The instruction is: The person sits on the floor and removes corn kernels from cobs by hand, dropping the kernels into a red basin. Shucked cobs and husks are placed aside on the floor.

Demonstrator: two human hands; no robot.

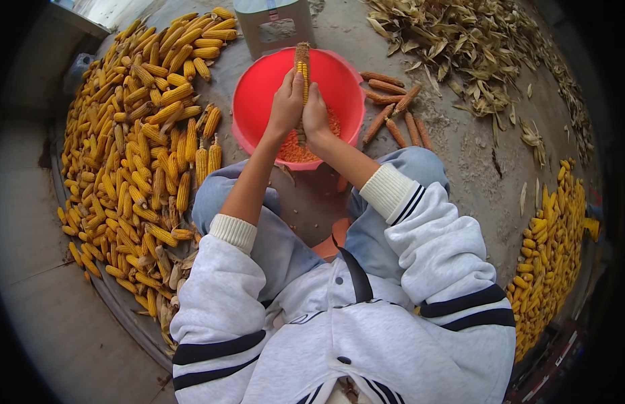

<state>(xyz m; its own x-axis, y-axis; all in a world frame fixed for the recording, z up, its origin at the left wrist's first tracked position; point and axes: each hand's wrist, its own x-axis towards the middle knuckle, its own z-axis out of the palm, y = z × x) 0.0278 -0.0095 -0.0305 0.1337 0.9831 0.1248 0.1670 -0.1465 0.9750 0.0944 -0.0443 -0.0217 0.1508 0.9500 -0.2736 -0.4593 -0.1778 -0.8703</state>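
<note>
Both hands hold one corn cob [302, 65] over a red plastic basin [264, 76]. My left hand [286, 106] grips it from the left, and my right hand [316, 115] from the right. The cob's far end is bare and brownish, with yellow kernels left in rows between the hands. Part of the cob is hidden by fingers and palms. Loose orange kernels [298, 150] cover the near bottom of the basin, below my wrists. The basin stands on the floor just beyond my bent knees.
Yellow ears of corn [140, 151] lie heaped at the left. Several stripped cobs [393, 106] rest right of the basin. A grey plastic stool [277, 25] stands behind it. Dry husks [474, 55] are piled at the far right, and another corn heap [547, 257] lies at the near right.
</note>
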